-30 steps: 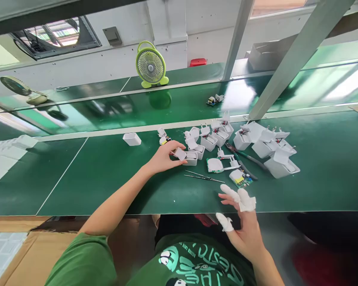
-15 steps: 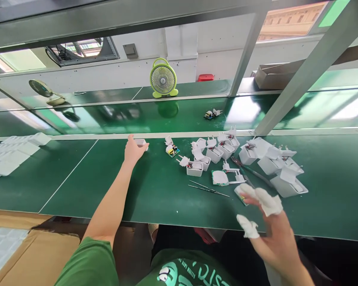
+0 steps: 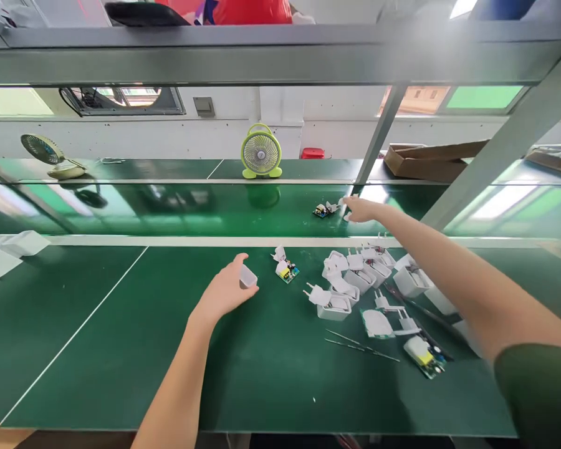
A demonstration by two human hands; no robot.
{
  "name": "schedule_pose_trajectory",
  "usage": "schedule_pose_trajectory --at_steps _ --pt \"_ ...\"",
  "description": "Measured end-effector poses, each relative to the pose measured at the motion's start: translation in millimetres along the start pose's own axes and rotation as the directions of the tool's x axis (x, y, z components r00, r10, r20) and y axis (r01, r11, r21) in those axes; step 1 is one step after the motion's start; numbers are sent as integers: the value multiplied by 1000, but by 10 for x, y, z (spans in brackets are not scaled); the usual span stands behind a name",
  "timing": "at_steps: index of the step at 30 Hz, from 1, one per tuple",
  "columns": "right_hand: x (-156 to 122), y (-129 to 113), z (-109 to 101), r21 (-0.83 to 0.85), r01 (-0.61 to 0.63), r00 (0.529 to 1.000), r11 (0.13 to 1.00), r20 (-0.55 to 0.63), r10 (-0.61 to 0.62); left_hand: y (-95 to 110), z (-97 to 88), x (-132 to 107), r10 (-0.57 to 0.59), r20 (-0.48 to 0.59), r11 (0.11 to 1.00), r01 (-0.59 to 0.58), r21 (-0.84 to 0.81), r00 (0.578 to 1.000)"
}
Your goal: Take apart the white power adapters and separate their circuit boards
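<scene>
My left hand point(image 3: 222, 288) has its thumb and fingers around a small white plastic case point(image 3: 248, 276), low over the green bench. My right hand point(image 3: 362, 210), with white covers on its fingertips, reaches across to the far green strip. Its finger and thumb are apart, right beside the plug end of a circuit board with a white plug point(image 3: 326, 209). Between my hands lies another circuit board with a plug point(image 3: 286, 269). Tweezers point(image 3: 362, 346) and a circuit board with a yellow part point(image 3: 424, 357) lie nearer to me.
Several white cases with plugs point(image 3: 335, 307) stand in a cluster at the right, partly under my right arm. White cases point(image 3: 7, 255) line the far left. A metal post point(image 3: 378, 137) rises behind the strip. A green fan point(image 3: 261, 153) stands at the back.
My right hand has moved from the near right edge forward to the board on the far strip. My left hand has brought the white case nearer to me. The view has tilted up.
</scene>
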State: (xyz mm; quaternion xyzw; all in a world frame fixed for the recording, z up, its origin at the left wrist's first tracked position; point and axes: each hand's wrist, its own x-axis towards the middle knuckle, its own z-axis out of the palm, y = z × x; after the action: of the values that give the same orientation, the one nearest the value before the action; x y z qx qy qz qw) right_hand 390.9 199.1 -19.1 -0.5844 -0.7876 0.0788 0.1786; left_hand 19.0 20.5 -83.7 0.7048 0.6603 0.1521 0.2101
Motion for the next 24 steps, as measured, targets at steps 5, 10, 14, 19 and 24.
schedule_pose_trajectory --at_steps 5,10,14,19,24 --pt "358 -376 191 -126 91 994 988 78 -82 9 27 -15 47 60 998 -50 46 997" --pt "629 -586 259 -302 94 963 949 270 -9 -10 47 -16 33 68 996 -38 76 997" --pt "768 -683 151 -386 138 913 912 406 33 -37 72 -17 12 64 997 -17 81 998" --pt "525 -913 -266 -356 286 859 890 506 -74 -79 37 7 -39 33 998 38 55 999" --pt "-304 -1387 -728 -69 568 694 820 576 -432 -30 -177 -113 -81 -107 996 78 -35 991"
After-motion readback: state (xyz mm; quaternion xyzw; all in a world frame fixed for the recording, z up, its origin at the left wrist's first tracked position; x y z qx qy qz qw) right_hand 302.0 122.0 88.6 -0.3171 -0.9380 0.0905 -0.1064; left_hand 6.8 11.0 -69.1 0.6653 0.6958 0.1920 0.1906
